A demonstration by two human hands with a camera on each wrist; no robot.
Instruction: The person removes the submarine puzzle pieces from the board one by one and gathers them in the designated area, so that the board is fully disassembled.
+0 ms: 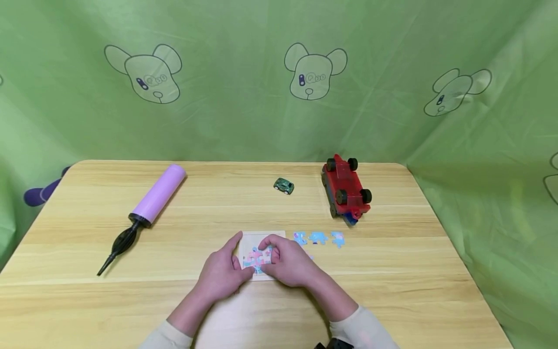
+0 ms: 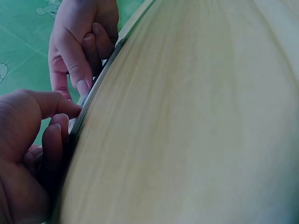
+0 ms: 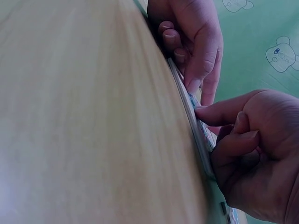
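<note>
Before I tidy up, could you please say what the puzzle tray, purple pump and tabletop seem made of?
Puzzle tray: perhaps wood or card, judging by its pale, matte, plain surface.
Purple pump: probably smooth plastic, with a soft sheen and even barrel colour.
Tabletop: wood or wood-look laminate, showing streaky grain.

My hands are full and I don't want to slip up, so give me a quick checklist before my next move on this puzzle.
1. Tray steadied: ok, left hand is at its left side.
2. Right hand in place: ok, curled over the joined pieces.
3. Tray filled: not ok, bare base shows at the far side.
4. Joins tight: cannot tell, the hands cover part of the pieces.
5. Loose pieces in plain sight: not ok, three lie right of the tray, but another is mostly hidden by the right hand.
6. Other toys apart from the tray: ok, pump, green car and red toy don't touch it.
</note>
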